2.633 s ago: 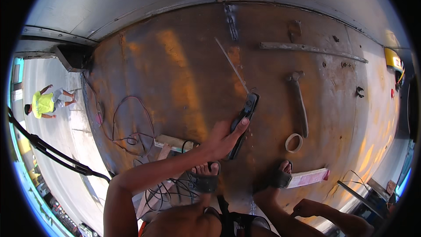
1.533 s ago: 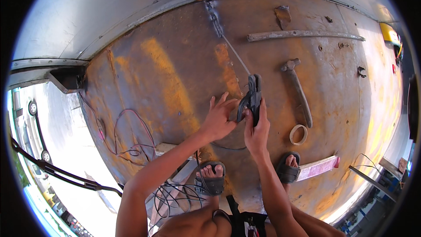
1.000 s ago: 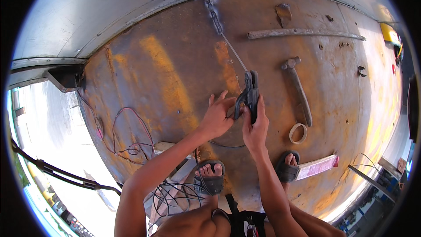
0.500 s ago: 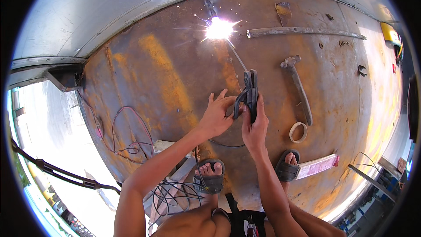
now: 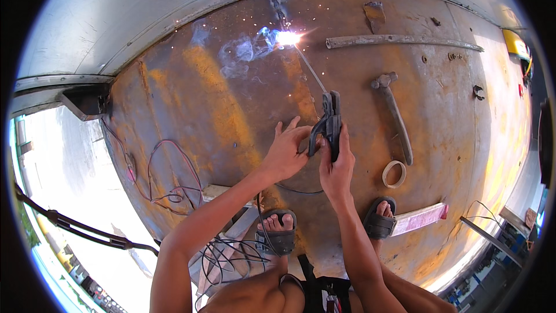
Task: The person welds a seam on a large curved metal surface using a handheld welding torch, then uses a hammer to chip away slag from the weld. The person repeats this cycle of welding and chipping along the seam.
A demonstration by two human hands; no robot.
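My right hand wraps round the handle of a black welding electrode holder. A thin welding electrode runs forward from its jaws to a bright arc on a seam in the rusty steel plate. My left hand grips the left side of the holder, by its lever, with thumb and forefinger; its other fingers stick out. Sparks scatter about the arc, and smoke drifts to its left. Glare hides the electrode's tip.
Right of the holder lie a hammer, a tape-like ring and a long metal pipe. A pinkish-white box is beside my right sandal. Black cables coil near my left sandal. A metal wall borders the far side.
The arc's glare has shrunk, and smoke has appeared to its left. Sparks are spread more widely. Both hands and the holder have hardly moved.
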